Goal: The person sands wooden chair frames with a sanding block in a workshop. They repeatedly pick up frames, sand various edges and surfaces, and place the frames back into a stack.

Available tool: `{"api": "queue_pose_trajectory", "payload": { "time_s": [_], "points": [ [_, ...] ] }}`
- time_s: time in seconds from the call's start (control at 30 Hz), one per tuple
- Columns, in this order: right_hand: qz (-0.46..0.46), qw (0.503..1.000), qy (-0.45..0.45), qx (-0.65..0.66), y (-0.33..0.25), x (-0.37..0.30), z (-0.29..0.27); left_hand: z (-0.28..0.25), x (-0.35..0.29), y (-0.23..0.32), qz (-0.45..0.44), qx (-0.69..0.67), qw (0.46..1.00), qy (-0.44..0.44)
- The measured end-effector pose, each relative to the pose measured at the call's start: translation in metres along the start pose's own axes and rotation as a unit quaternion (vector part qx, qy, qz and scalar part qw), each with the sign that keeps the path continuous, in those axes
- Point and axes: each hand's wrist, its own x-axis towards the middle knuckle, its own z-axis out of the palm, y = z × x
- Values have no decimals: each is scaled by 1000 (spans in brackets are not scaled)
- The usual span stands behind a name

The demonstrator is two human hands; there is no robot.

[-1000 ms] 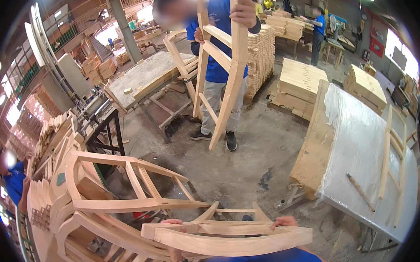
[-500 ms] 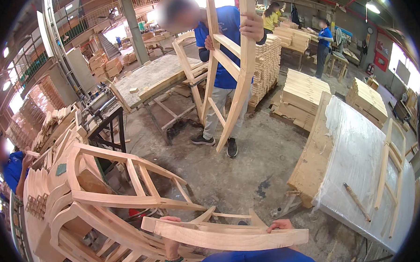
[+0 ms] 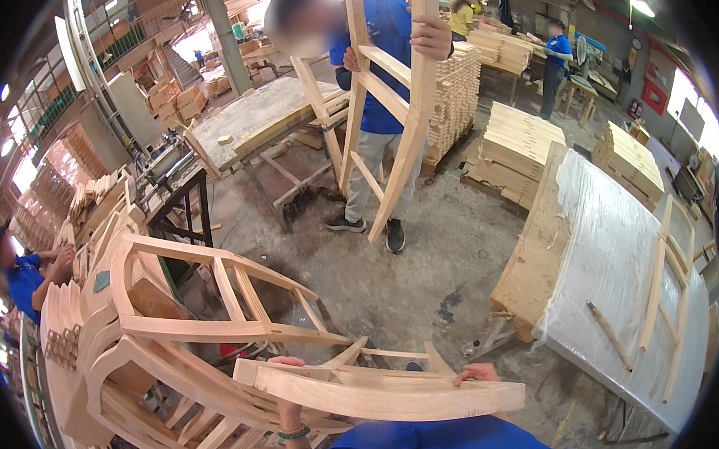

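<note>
A pale wooden chair frame (image 3: 399, 398) is held across my front, its broad curved rail toward me and its thinner bars pointing away. My left hand (image 3: 288, 362) is closed round it near the left end, the palm hidden behind the wood. Near the right end, my right hand (image 3: 477, 373) grips it with fingers over the top edge. Just left of it, another wooden chair frame (image 3: 196, 332) rests on a pile of similar curved frames (image 3: 170, 385).
Facing me, a co-worker (image 3: 381, 71) in blue holds an upright wooden frame (image 3: 418, 101). On the right stands a plastic-covered table (image 3: 571, 287) with a stick (image 3: 609, 334) and a slim frame (image 3: 659, 292). Stacked boards (image 3: 517, 149) lie behind. At far left another person (image 3: 29, 275) works.
The chair frame in my hands has tilted slightly, showing more of its bars behind the rail. My view has shifted a little. The far-left person's hands have come up together.
</note>
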Motion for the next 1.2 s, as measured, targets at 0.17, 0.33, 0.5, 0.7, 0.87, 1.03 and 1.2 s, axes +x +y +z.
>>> {"api": "queue_pose_trajectory", "payload": {
  "time_s": [0.17, 0.33, 0.5, 0.7, 0.87, 1.03, 1.2],
  "points": [
    [36, 997, 6, 64, -2, 4, 0, 2, 2, 1, 0, 6, 1000, 7],
    [35, 998, 1, 46, -2, 7, -3, 8, 5, 1, -19, -31, 999, 24],
    [25, 999, -2, 32, -2, 12, -3, 6, 6, -11, 16, -3, 999, 39],
    [17, 1000, 16, 11, -5, 18, 0, 9, 10, -7, 12, 1, 999, 40],
    [38, 999, 24, 22, -4, 16, -1, 7, 6, -11, -19, -30, 998, 53],
    [34, 998, 36, 33, -1, 15, 1, 11, 7, -7, 22, 14, 999, 47],
    [51, 997, 38, 37, 2, 13, -3, 7, 6, -10, 5, -9, 999, 43]
  ]
}}
